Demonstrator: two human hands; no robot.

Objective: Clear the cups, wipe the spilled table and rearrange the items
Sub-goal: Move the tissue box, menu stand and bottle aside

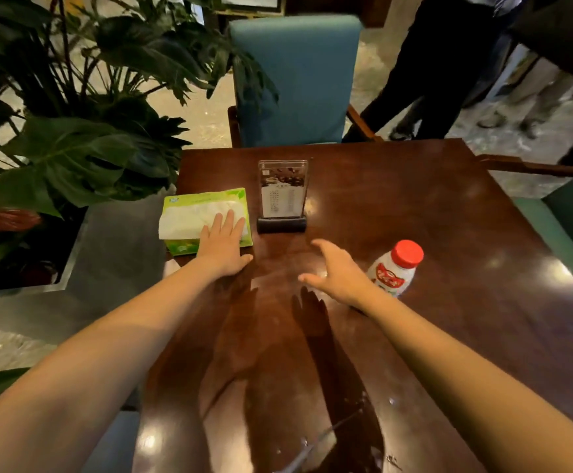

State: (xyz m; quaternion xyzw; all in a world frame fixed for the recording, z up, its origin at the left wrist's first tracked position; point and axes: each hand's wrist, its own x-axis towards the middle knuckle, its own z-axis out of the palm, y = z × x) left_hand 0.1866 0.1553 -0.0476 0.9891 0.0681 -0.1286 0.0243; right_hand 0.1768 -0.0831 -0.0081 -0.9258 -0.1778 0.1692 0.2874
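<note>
A green tissue box (182, 208) with white tissue showing on top lies at the left edge of the dark wooden table (414, 206). My left hand (224, 240) rests flat on the box's near right corner, fingers spread. My right hand (338, 271) hovers open above the table's middle, holding nothing. Just to its right stands a white drink bottle (397, 271) with a red cap and red label. An upright acrylic menu stand (282, 196) on a dark base sits beside the tissue box. Small wet drops (391, 401) and smears show near the front edge. No cups are in view.
A teal chair (295, 80) faces me behind the table, and another teal seat (564, 227) is at the right. A large leafy plant (73, 148) in a grey planter crowds the left side. A person's legs (425, 80) stand on the floor at the back right.
</note>
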